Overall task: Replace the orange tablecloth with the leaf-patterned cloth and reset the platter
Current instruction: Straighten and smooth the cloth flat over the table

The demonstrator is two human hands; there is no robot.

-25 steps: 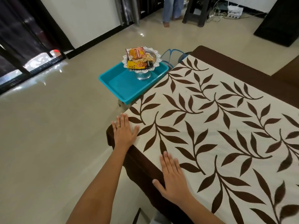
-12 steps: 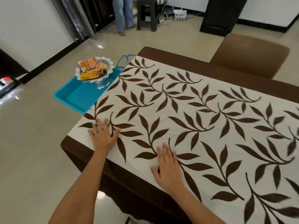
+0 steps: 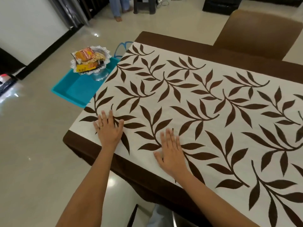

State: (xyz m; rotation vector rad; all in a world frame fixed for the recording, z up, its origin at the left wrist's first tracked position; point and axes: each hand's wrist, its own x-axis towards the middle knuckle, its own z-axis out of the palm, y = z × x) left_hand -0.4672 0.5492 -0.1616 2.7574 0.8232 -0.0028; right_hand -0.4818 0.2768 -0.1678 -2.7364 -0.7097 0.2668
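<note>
Leaf-patterned cloth (image 3: 196,112) is already spread and is pressed flat under the left hand (image 3: 109,132) and right hand (image 3: 170,152), fingers straight (nothing is gripped). The platter (image 3: 90,61), beyond the left hand in a teal tray (image 3: 73,90), is not yet reset.

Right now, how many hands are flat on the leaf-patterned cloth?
2. The left hand lies near the corner of the leaf-patterned cloth, closest to the teal tray; the right hand lies flat beside it, along the near edge.

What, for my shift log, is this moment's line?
left hand: flat on leaf-patterned cloth | right hand: same | platter: in teal tray
</note>
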